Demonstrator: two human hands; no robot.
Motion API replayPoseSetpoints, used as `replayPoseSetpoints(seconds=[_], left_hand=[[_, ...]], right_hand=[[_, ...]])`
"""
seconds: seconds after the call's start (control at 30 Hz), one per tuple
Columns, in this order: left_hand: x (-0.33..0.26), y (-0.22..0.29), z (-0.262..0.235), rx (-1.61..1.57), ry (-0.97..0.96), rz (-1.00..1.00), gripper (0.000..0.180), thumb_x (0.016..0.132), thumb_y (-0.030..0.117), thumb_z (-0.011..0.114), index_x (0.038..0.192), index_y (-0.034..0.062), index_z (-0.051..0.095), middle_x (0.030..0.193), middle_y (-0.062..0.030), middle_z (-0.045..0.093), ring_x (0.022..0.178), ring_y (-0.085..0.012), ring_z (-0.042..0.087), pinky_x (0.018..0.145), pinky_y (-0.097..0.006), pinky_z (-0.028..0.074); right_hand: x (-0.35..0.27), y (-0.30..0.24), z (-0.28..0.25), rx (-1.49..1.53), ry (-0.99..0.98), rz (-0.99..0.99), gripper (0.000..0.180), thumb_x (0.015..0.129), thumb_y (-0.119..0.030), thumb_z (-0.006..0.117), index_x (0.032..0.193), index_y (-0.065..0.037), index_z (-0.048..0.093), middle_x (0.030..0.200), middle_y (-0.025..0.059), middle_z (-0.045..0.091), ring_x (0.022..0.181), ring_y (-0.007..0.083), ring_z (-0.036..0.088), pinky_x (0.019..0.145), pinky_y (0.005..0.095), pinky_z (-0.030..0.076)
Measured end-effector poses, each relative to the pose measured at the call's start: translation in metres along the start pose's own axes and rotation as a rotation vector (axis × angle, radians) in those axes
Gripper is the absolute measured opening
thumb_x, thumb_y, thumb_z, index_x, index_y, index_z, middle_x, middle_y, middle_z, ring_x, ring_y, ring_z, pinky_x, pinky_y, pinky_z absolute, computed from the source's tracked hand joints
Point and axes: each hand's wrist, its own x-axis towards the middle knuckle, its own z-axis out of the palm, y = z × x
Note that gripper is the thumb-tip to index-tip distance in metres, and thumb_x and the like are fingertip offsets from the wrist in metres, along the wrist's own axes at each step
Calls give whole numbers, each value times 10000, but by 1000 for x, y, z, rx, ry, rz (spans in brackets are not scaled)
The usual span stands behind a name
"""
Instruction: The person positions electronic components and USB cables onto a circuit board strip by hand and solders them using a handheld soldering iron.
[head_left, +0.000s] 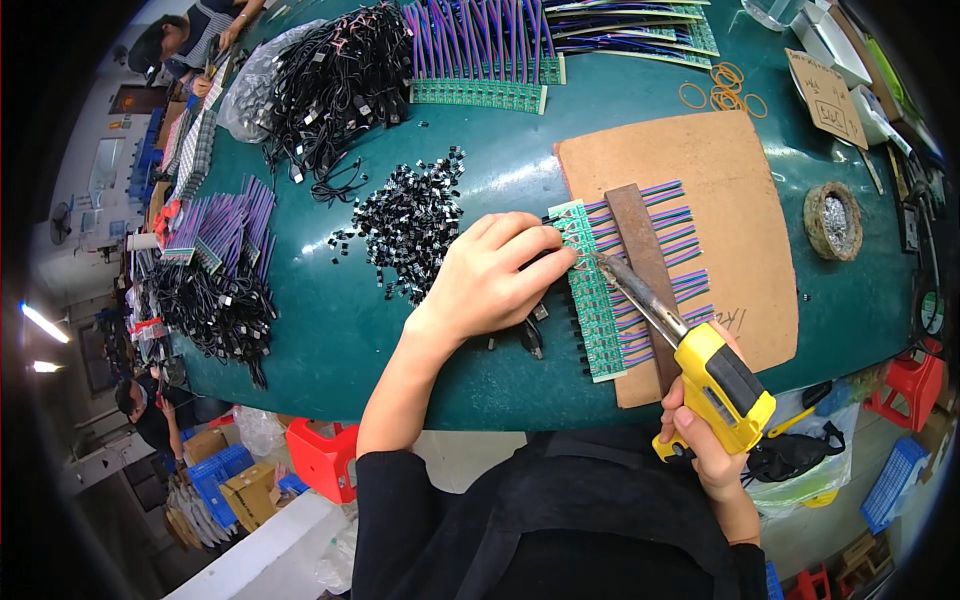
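A dark green table (340,330) fills most of the view, its near edge curving in front of the person. On its right half lies a brown cardboard sheet (720,190), and across that sheet's left part rests a long green circuit board strip (592,300), running from far to near. A row of purple, striped ribbon wires (680,250) fans out to the right from the strip, pinned under a flat dark metal bar (645,260) laid along them.

The left hand (495,275) rests on the table just left of the strip, fingers curled, with the fingertips pinching something small at the strip's far end; what they pinch is too small to tell. The right hand (705,440) is clenched around the handle of a yellow soldering gun (720,380) at the table's near right edge. Its long metal tip reaches up and left to meet the strip's far end, right beside the left fingertips.

Left of the left hand sits a heap of small black components (410,220). Farther left and far lie bundles of black cables (330,80).
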Motion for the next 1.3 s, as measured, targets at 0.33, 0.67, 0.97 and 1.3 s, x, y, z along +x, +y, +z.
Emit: replayPoseSetpoints(seconds=[0.33, 0.67, 0.97, 1.3], left_hand=[[-1, 5, -4, -68, -93, -44, 284, 691, 51, 619, 969, 107, 634, 834, -22, 547, 723, -194, 535, 624, -310, 436], [-2, 7, -1, -46, -78, -24, 291, 674, 56, 637, 959, 112, 632, 818, -21, 526, 709, -186, 525, 599, -308, 433], [-3, 6, 0, -44, -52, -22, 305, 651, 47, 642, 949, 110, 636, 818, -20, 530, 712, -183, 528, 594, -305, 437], [-4, 6, 0, -50, -8, -13, 199, 675, 82, 627, 873, 101, 623, 797, -16, 513, 705, -182, 522, 601, -306, 436]], right_hand=[[1, -2, 3, -14, -17, 15, 701, 787, 32, 564, 1415, -21, 258, 832, 97, 581, 670, 117, 574, 544, 231, 507], [0, -4, 4, -33, 15, 14, 704, 782, 20, 573, 1411, -20, 260, 830, 97, 577, 673, 118, 575, 544, 232, 514], [-3, -16, -43, -357, 479, -436, 579, 833, 12, 545, 1378, -6, 351, 886, 104, 586, 690, 118, 557, 560, 208, 474], [8, -19, -109, -1487, 500, -744, 640, 716, 59, 556, 1340, 15, 418, 1281, 190, 518, 1007, 366, 552, 883, 376, 446]])
